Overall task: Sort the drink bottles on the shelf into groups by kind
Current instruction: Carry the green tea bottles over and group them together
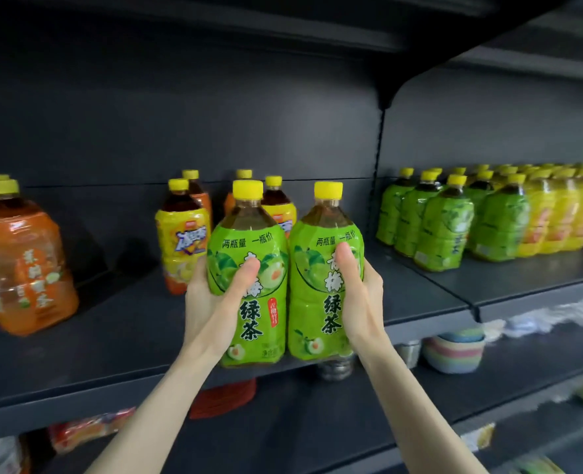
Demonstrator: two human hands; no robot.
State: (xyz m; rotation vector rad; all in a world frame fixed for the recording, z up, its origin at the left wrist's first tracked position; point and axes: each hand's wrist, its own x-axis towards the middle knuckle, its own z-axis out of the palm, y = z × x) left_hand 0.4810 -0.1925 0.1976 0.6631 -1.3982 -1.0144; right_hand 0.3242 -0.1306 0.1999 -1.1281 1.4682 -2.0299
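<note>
Head view. Left hand [211, 295] was wrapped round a green-labelled clear plastic tea bottle with a yellow cap [261, 336]: thumb across the front of the label, fingers curled behind it out of sight. Right hand [360, 295] gripped a second green-labelled yellow-capped plastic bottle [312, 302] the same way, thumb lying up the label front. Both bottles stood upright between the two hands, side by side and touching or nearly so. Their bases sat at the front edge of the dark grey metal shelf [95, 336]; couldn't tell whether they rested on it or were lifted.

Just beyond the left hand stood a yellow-labelled dark-tea plastic bottle [180, 234], with more yellow- and orange-labelled bottles [278, 200] behind the held pair. Well out to the left of the left hand was a large orange-labelled plastic bottle [26, 268], blurred. Well off to the right of the right hand, on the next shelf bay, stood a block of green-labelled bottles [440, 227], with a row of yellow-labelled bottles [553, 220] beside them farther right.

Below the right hand, on the lower shelf, sat a stack of pastel striped bowls [454, 350]. Below the left hand was a red item [225, 398], unclear.
</note>
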